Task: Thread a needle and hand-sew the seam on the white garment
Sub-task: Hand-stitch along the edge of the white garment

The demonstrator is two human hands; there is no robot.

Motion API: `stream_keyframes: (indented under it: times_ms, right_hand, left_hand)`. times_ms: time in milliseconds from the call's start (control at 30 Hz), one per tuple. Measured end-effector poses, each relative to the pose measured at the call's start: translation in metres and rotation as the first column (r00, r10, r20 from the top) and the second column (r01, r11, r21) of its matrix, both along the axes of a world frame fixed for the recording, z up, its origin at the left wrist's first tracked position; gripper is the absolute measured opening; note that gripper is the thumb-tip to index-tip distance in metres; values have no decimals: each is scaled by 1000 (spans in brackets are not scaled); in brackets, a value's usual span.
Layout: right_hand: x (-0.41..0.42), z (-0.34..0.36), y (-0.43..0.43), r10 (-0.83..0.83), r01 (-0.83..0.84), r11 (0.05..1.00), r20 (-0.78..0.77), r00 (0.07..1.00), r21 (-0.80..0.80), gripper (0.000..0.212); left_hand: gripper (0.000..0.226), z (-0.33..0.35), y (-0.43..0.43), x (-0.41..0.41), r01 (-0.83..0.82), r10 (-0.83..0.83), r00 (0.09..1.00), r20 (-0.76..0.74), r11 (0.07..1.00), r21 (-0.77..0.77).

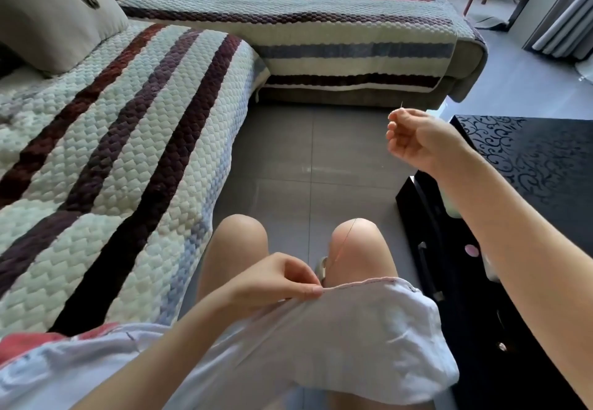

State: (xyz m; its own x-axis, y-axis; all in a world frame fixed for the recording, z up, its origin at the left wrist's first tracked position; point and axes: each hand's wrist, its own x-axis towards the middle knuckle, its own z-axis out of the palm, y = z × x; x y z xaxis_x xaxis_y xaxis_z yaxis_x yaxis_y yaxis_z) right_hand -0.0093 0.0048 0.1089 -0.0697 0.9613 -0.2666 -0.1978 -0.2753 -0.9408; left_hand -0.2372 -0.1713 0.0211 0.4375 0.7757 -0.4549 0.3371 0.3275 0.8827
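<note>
I count one sofa (112, 153), quilted and striped, left of and beyond the white garment (337, 339), and one glossy black table (529, 159) with scroll patterning on its right. The garment lies soft and creased over two bare knees (237, 233). The left hand (276, 278) pinches its pink-stitched hem, fingers curled. The right hand (417, 140), well above the garment, curls round one thin needle (401, 105). One fine thread (345, 239) rises from the hem.

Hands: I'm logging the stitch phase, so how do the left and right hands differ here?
The left hand sits low, at the white garment; the right hand is raised clear of the cloth. The left hand pinches the garment's hem; the right hand pinches the needle, its tip poking up. Both pinch with curled fingers.
</note>
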Motion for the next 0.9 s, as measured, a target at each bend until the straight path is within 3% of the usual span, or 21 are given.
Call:
stream_keyframes:
  times_ms: [67, 133, 200, 267, 333, 433, 500, 567, 633, 700, 833, 900]
  right_hand:
    - [1, -4, 31, -156, 156, 988, -3, 988, -16, 29]
    - [4, -7, 55, -360, 356, 931, 42, 932, 84, 27]
    - [1, -10, 63, -448, 378, 884, 267, 853, 277, 17]
    - [-12, -16, 50, -268, 61, 936, 592, 760, 346, 14]
    - [-27, -20, 17, 100, -359, 918, 777, 622, 169, 9]
    - [-39, -22, -43, 568, -786, 599, 773, 281, -155, 19]
    - [-38, -33, -69, 639, -874, 396, 768, 43, -281, 21]
    - [-38, -50, -83, 568, -897, 299, 816, -108, -326, 18]
    - [-39, -59, -91, 445, -901, 297, 881, -162, -316, 17]
    - [-41, -62, -97, 380, -899, 332, 913, -151, -286, 17]
    - [-40, -68, -103, 301, -884, 385, 942, -151, -265, 21]
    - [-38, -68, -99, 353, -872, 416, 930, -107, -258, 16]
  left_hand:
    - [13, -1, -3, 1, -5, 6, 999, 42, 1000, -25]
    - [12, -1, -5, 1, -19, 22, 997, 77, 999, -34]
    - [13, -2, -6, 0, -44, 47, 994, 94, 998, -33]
    - [10, -2, -6, -2, -82, 85, 990, 109, 996, -33]
    - [5, -2, -7, -4, -118, 124, 982, 145, 992, -45]
    - [5, -3, -8, -6, -130, 136, 976, 169, 990, -46]
    - [7, -3, -8, -8, -115, 120, 978, 170, 993, -41]
    - [10, -3, -8, -9, -106, 111, 980, 163, 994, -37]
    - [10, -1, -7, -9, -99, 102, 981, 162, 995, -30]
    - [10, 0, -7, -9, -88, 93, 981, 172, 996, -34]
    - [6, 1, -8, -8, -86, 93, 979, 183, 995, -51]
    - [7, 0, -8, -8, -94, 103, 979, 176, 994, -60]
